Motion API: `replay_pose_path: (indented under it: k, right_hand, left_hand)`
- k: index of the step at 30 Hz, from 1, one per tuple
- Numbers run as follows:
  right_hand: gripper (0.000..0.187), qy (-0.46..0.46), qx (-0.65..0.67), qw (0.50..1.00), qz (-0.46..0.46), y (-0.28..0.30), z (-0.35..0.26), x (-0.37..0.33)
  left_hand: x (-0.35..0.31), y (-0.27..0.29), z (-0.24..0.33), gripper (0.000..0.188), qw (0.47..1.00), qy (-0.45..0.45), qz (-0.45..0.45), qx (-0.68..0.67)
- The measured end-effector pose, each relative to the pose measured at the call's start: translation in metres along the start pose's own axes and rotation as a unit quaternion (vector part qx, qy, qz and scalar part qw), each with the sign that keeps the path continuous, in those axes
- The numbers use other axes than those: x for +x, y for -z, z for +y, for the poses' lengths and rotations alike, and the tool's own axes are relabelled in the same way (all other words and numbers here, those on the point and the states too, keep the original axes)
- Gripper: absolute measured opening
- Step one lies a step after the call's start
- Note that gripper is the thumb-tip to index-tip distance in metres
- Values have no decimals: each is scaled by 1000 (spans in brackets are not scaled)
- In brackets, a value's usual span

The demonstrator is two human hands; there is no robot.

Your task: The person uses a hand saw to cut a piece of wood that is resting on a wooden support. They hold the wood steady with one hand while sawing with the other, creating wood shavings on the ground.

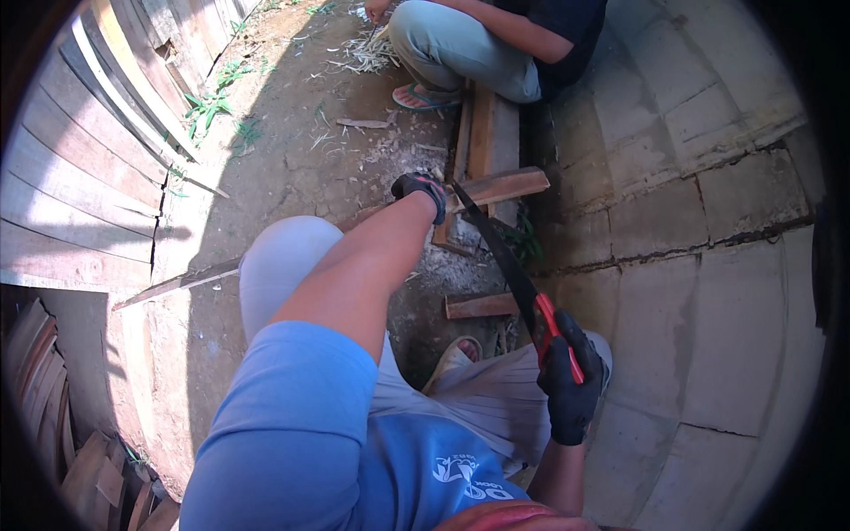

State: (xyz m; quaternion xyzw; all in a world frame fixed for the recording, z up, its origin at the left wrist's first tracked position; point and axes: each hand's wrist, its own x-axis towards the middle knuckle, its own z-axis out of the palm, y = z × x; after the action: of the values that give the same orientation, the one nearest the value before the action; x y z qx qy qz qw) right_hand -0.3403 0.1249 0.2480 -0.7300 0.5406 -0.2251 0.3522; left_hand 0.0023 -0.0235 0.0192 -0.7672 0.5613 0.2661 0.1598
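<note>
My right hand [569, 380], in a black glove, is closed round the red handle of a handsaw [506, 263]. The saw's dark blade slants up and to the left, its tip at a wooden slat [503, 188]. My left hand [421, 190], also gloved, is closed on this slat just left of the blade. The slat's right end lies across a wooden beam [481, 133] on the ground. A length of wood [199, 276] shows left of my knee; whether it is the same slat I cannot tell. My left fingers are partly hidden.
Another person [469, 44] squats ahead, beside a pile of thin wood strips [367, 53]. A block wall [655, 310] stands close on my right. A short wood offcut [481, 305] lies near my foot. Plank fencing [80, 186] and stacked boards [44, 380] are at left.
</note>
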Motion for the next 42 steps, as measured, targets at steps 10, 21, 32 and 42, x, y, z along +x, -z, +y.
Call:
replay_pose_path:
  k: [10,21,32,42]
  right_hand:
    - [37,136,-19,990,7,-57,31,47]
    - [32,133,-29,988,-65,-105,-4,147]
    - [40,177,-61,982,-33,-204,20,225]
    - [42,135,-58,989,-31,-238,34,271]
  left_hand:
    - [-5,-3,3,48,998,6,46,46]
    - [-5,-5,3,46,998,0,53,36]
    - [16,-18,13,52,996,16,90,16]
    - [-4,-4,18,58,996,-29,78,34]
